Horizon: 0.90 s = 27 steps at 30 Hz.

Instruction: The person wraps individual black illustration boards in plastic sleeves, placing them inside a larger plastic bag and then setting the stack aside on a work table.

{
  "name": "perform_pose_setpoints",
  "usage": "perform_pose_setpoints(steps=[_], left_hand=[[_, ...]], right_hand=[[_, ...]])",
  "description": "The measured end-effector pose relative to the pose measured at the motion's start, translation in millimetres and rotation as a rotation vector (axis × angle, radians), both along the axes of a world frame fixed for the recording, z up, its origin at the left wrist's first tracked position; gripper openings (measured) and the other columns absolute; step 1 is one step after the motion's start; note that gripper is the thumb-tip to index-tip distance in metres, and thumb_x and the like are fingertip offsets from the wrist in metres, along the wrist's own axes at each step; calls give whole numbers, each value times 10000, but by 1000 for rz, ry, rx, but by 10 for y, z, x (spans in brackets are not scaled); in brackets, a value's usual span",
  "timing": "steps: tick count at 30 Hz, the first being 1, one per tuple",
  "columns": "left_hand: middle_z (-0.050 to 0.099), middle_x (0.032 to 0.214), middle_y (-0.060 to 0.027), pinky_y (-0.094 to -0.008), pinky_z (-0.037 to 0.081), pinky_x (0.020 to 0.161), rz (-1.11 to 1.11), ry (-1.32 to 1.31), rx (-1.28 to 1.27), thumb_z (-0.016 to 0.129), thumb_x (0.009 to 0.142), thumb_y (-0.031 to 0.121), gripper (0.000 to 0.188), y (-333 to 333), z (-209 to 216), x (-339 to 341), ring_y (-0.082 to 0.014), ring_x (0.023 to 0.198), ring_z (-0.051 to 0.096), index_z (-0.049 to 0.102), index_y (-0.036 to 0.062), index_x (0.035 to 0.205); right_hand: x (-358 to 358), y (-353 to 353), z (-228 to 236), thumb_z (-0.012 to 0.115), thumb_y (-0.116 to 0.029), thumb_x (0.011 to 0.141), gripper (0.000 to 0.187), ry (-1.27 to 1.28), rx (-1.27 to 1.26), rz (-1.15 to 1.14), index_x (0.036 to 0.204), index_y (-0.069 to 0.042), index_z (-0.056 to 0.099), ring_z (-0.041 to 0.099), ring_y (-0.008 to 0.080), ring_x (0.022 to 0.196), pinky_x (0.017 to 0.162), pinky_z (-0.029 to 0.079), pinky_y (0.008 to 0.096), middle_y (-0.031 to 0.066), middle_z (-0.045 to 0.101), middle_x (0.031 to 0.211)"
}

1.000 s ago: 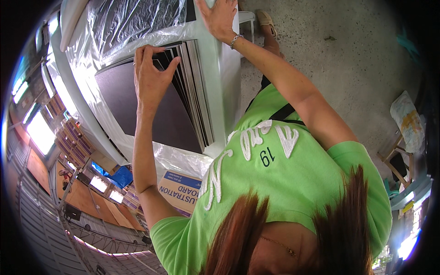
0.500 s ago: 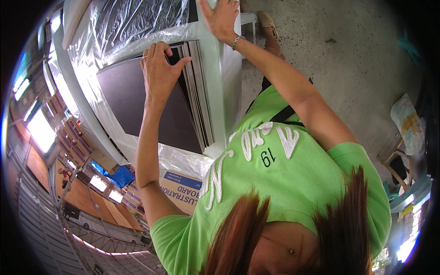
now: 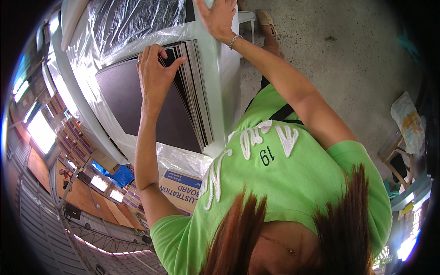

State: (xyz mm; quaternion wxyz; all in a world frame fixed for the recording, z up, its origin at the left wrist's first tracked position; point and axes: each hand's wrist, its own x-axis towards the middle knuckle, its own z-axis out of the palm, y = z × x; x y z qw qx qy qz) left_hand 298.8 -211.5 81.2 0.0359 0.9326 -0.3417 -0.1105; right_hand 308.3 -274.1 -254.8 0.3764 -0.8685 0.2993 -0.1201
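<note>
A stack of black boards (image 3: 137, 98) with pale edges lies on the white-covered table (image 3: 211, 68), its sheets fanned along the right side. My left hand (image 3: 155, 68) lies over the far edge of the upper boards. Its fingers curl round that edge, and the thumb sticks out to the right over the fanned edges. Farther off and to the right, my right hand (image 3: 219, 20) rests at the table's right edge, thumb and fingers apart, holding nothing that shows. The top of the picture cuts off some of its fingertips.
Clear plastic film (image 3: 137, 23) covers dark sheets beyond the stack. A printed cardboard box (image 3: 181, 188) stands at the near side. A person's foot in a tan shoe (image 3: 266, 23) is on the concrete floor (image 3: 330, 68). A wooden stand with a stained cloth (image 3: 408, 123) is at right.
My left hand has shifted slightly left along the far edge of the boards. The right hand stays at the table edge. The whole view has slid a little.
</note>
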Motion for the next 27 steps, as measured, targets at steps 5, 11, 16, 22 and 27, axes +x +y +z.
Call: perform_pose_setpoints(steps=[5,11,16,22,27], left_hand=[[509,830,-68,-422,402,816,7,-6,3,853,672,292,453,56,-17,-19,-285,845,505,505,44,823],[524,842,-75,-418,403,827,-12,-3,0,842,688,282,441,-27,7,-1,-290,854,511,507,43,845],[539,853,-85,-406,403,835,30,35,-49,827,698,220,402,47,-23,-10,-292,863,521,506,43,861],[545,852,-91,-399,401,832,42,64,-58,811,703,196,376,4,35,13,-293,864,527,513,37,868],[544,854,-92,-398,402,840,54,80,-65,808,696,186,372,23,42,22,-292,873,526,514,37,867]], right_hand=[[-57,14,119,404,-273,982,578,-126,94,-23,1450,53,308,121,454,1429,1113,-9,661,289,227,1524],[-16,49,-34,457,-310,973,654,-189,101,-120,1475,50,243,86,403,1451,1149,-45,576,262,170,1555],[-136,-81,332,468,-311,971,676,-132,245,11,1488,43,214,78,399,1454,1165,-32,535,251,150,1565],[-82,-126,317,475,-326,967,698,-82,257,-21,1493,40,198,52,396,1460,1166,-34,534,248,123,1572],[-82,-134,424,494,-315,958,708,-185,238,-90,1488,50,199,83,408,1452,1167,-21,535,260,152,1561]])
